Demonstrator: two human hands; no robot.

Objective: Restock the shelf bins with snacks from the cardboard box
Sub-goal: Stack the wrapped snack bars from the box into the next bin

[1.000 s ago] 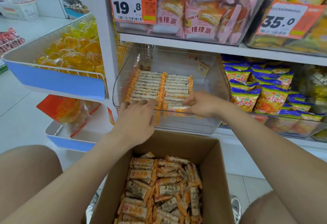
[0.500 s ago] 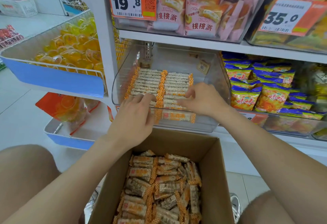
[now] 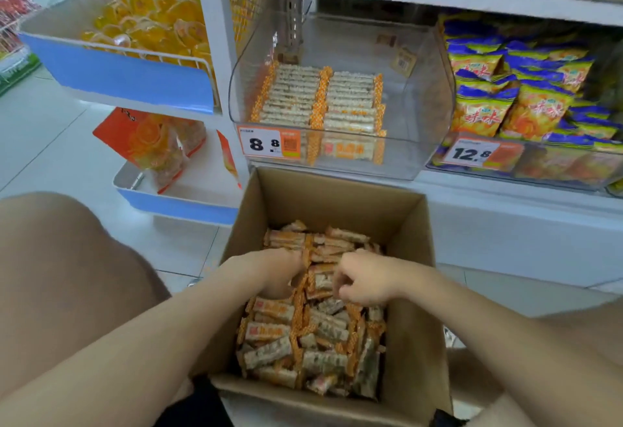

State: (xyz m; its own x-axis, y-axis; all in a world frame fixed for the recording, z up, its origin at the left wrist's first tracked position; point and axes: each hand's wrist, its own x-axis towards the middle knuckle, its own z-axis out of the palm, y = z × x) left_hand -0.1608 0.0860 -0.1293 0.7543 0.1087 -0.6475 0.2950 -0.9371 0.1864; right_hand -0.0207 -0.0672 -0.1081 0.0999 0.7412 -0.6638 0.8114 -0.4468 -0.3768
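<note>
Down from bin (image 3: 409, 162) to cardboard box (image 3: 416, 342), my left hand (image 3: 269, 273) and right hand (image 3: 367, 280) clutch snack bars (image 3: 269, 352); fistfuls may spill.

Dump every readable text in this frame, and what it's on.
"8 8": left tag, on the clear bin.
"12.8": right tag, on the chip bin.
"味味": chip bags, only roughly legible.
Unreadable: small print on both tags, print on the bars in the box, sticker inside the clear bin.
</note>
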